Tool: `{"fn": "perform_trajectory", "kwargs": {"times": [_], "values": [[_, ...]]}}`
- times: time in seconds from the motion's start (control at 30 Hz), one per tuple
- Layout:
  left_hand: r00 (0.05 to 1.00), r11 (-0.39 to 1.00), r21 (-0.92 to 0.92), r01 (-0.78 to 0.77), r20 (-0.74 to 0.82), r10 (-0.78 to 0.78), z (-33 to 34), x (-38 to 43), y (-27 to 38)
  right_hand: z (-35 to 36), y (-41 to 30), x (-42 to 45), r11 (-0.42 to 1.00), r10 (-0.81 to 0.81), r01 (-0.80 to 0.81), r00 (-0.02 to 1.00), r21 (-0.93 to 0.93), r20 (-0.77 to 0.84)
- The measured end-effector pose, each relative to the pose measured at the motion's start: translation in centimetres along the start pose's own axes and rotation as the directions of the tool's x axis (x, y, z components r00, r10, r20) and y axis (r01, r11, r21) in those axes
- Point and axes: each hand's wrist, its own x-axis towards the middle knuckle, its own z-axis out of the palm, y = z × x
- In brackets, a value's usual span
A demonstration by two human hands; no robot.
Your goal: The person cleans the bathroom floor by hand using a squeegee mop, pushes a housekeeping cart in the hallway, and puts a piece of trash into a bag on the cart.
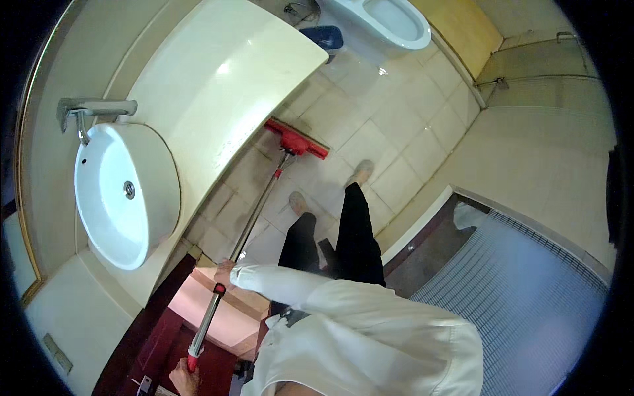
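Observation:
A floor squeegee or flat mop with a red head [295, 140] stands on the tiled floor beside the pale countertop. Its metal pole [255, 215] slants down to the lower left. Around the middle of the pole, near a red collar, my right hand [225, 274] is closed, its arm in a white sleeve reaching across my body. My left hand [185, 378] grips the red end of the pole, low at the left. Both feet are on the floor, just right of the pole.
On the countertop [223, 74] at left is a white round basin [111, 193] with a metal faucet [99, 106]. A dark blue bin [324, 38] and a white toilet [396, 22] stand beyond it. At right, a doorway frame [416, 222] borders the wall, beside a grid-patterned panel [520, 297].

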Motion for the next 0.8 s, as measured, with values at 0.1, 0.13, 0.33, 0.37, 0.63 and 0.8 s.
{"fn": "perform_trajectory", "kwargs": {"times": [0.1,0.13,0.33,0.37,0.63,0.8], "values": [[0.995,0.995,0.000,-0.096,-0.024,0.096,-0.4,1.7,0.8,0.6,1.8,1.0,0.999,0.031,-0.030,0.999,-0.043,0.019],[0.997,0.997,0.007,-0.074,-0.021,0.074,-0.2,2.3,0.3,1.1,2.0,1.7,0.999,0.009,-0.006,0.998,-0.041,0.062],[0.968,0.968,0.039,-0.246,0.060,0.243,-0.8,10.7,5.0,-1.7,10.3,-4.1,0.987,0.154,-0.162,0.919,0.007,-0.363],[0.976,0.976,0.059,-0.208,0.075,0.204,-0.5,11.2,6.0,-4.2,10.2,-6.0,0.977,0.207,-0.213,0.923,0.015,-0.325],[0.908,0.905,0.080,-0.417,-0.017,0.419,-0.5,22.4,25.7,-15.8,26.9,-25.5,0.927,0.306,-0.363,0.879,-0.098,-0.366],[0.791,0.785,-0.101,-0.611,-0.043,0.610,3.0,25.3,40.5,-19.6,37.5,-38.8,0.839,0.392,-0.466,0.875,-0.281,-0.283]]}}
